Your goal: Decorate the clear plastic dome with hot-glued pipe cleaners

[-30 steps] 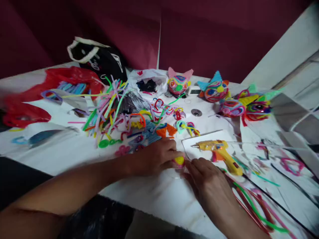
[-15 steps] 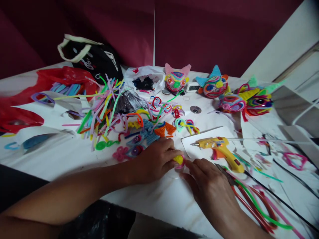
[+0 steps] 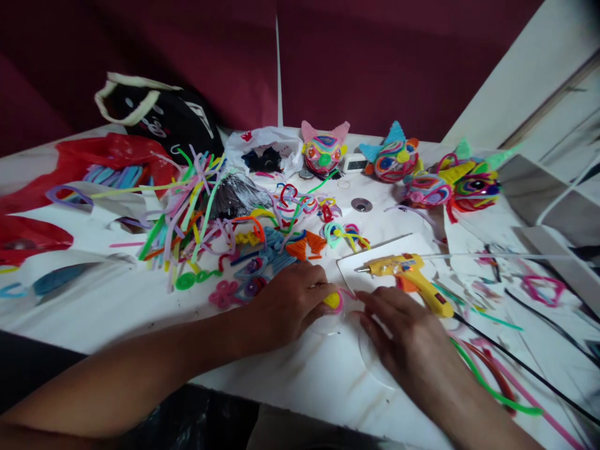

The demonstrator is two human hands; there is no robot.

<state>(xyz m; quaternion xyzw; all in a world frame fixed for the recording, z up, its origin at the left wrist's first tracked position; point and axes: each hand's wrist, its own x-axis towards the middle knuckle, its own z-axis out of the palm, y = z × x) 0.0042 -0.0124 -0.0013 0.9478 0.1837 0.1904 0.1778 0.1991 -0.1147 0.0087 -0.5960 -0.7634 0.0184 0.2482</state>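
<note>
My left hand has its fingers closed on a small round coil of fuzzy pipe cleaner, yellow at the middle and pink at the edge. From the coil a short pink strand runs to the fingertips of my right hand, which are pinched at its end. Beneath the coil lies a clear plastic round piece, only partly visible. Another clear curved rim shows under my right hand. Just beyond my right hand, a yellow glue gun lies by a white board.
Loose pipe cleaners pile up at left centre, near a red plastic bag and a black tote bag. Several decorated animal heads stand along the back. The glue gun's black cord crosses the right side.
My right hand has moved slightly right of the coil, and the pink strand now shows stretched between the hands. My left hand stays on the coil. The whole view has shifted a little.
</note>
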